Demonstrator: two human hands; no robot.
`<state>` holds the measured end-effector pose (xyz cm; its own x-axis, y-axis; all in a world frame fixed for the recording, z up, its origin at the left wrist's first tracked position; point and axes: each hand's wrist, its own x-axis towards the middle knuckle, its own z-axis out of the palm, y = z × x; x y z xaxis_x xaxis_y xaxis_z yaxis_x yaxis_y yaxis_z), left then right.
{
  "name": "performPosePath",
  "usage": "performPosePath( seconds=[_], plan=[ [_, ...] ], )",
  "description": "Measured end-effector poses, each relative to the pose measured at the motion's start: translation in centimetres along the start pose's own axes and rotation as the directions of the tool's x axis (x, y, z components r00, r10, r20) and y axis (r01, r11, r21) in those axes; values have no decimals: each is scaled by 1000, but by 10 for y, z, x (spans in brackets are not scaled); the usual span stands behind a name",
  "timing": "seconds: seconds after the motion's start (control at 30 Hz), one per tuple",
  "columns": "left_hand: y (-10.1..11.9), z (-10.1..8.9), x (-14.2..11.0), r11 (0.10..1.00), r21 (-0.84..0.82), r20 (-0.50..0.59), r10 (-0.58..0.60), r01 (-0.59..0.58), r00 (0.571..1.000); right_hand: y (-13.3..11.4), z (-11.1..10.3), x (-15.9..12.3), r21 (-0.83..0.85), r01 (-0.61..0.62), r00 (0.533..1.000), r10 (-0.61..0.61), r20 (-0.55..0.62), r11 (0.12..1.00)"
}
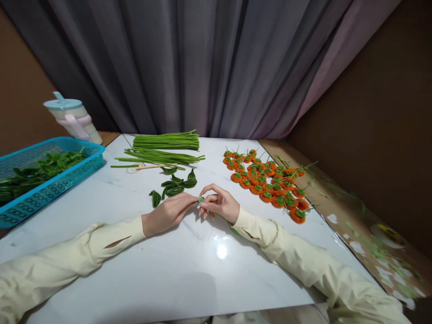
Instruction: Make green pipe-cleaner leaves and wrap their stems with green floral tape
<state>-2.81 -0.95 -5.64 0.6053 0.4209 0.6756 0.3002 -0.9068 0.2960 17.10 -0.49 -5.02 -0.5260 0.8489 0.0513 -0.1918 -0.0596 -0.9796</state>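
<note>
Above the middle of the white table, my left hand (173, 211) and my right hand (221, 203) meet fingertip to fingertip. Both pinch a small green-and-whitish piece (201, 198), too small and too covered to name. Just beyond my left hand lie several dark green fuzzy leaf-shaped pieces (189, 180). To the right of my right hand is a cluster of orange fuzzy pumpkin-like pieces (266, 196) with green tops and thin wire ends sticking up. A bit of green (234, 231) shows under my right wrist.
Bundles of bright green pipe cleaners (166, 142) lie at the back, near a thin wooden stick (148, 167). At left, a blue basket (54, 181) holds green leaves, with a lidded tumbler (76, 118) behind it. Scraps (357, 246) litter the brown surface at right.
</note>
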Motion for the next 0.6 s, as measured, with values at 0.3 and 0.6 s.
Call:
performPosePath(
  seconds=[0.3,0.6],
  plan=[
    [-1,-1,0,999,9,36,45,-45,998,3,-1,1,10,-47,999,47,-12,999],
    [0,-1,2,998,43,28,51,-52,998,-1,-1,1,47,-64,997,65,-31,997]
  ],
)
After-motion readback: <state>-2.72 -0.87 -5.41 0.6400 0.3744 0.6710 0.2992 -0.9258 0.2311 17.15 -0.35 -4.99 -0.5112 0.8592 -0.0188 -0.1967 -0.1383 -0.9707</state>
